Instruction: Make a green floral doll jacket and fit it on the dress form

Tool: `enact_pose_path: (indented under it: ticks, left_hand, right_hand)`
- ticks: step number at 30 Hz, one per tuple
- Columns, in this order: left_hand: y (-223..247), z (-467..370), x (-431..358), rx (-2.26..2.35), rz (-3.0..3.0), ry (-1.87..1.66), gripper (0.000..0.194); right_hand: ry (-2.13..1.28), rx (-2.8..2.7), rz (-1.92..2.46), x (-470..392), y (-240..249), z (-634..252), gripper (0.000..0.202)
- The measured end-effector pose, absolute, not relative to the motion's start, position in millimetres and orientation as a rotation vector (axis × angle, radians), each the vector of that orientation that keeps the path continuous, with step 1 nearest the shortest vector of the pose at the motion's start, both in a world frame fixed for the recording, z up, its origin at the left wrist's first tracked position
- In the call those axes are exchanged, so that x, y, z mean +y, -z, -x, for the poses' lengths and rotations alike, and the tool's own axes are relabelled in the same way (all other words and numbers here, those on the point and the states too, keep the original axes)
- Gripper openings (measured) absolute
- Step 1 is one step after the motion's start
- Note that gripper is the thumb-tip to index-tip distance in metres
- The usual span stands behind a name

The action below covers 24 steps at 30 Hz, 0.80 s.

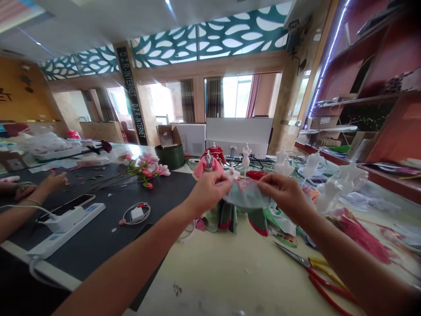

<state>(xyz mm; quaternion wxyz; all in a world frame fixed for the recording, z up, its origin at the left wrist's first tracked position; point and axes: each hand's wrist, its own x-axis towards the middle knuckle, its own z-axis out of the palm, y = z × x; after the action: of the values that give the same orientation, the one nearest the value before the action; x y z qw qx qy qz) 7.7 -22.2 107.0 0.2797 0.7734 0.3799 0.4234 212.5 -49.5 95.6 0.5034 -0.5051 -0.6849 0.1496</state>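
Note:
A piece of sheer pale fabric (246, 197) is stretched between my two hands above the table. My left hand (215, 184) pinches its left end, and my right hand (279, 188) pinches the right end. Just behind and below it stand small doll mannequins in clothes, one in a pink robe (208, 164) and one in a red garment (215, 153). Green doll skirts (212, 219) with pink and red edges show under the fabric. Bare white mannequins (246, 156) rise farther back. Scissors with red handles (305, 262) lie open under my right forearm.
At left, another person's hands (52, 182) are over the dark table, near a white power strip (70, 230), a phone and a coiled cable with charger (137, 214). Artificial flowers (149, 169) lie beyond. Pink fabric (365, 237) and more white mannequins (351, 177) are at right.

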Motion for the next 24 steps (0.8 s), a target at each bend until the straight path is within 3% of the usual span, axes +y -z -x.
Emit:
enact_pose_path:
  ticks: [5, 9, 18, 24]
  left_hand:
    - [-176.7, -18.3, 35.3, 1.130, -2.375, -1.512, 0.021]
    - [-196.2, -30.5, 62.9, 1.273, -2.592, -1.833, 0.018]
    - [-89.3, -24.9, 98.2, 1.654, -2.553, -1.479, 0.018]
    - [-55.4, -24.6, 104.9, 1.690, -2.493, -1.402, 0.017]
  right_hand:
    - [0.113, -1.578, 1.116, 16.6, -174.7, -210.2, 0.016]
    - [0.435, -1.481, 1.082, 52.4, -196.4, -202.5, 0.013]
    - [0.140, -1.578, 1.356, 85.4, -86.6, -204.2, 0.015]
    - [0.043, -1.644, 1.380, 93.5, -57.7, -202.0, 0.017]
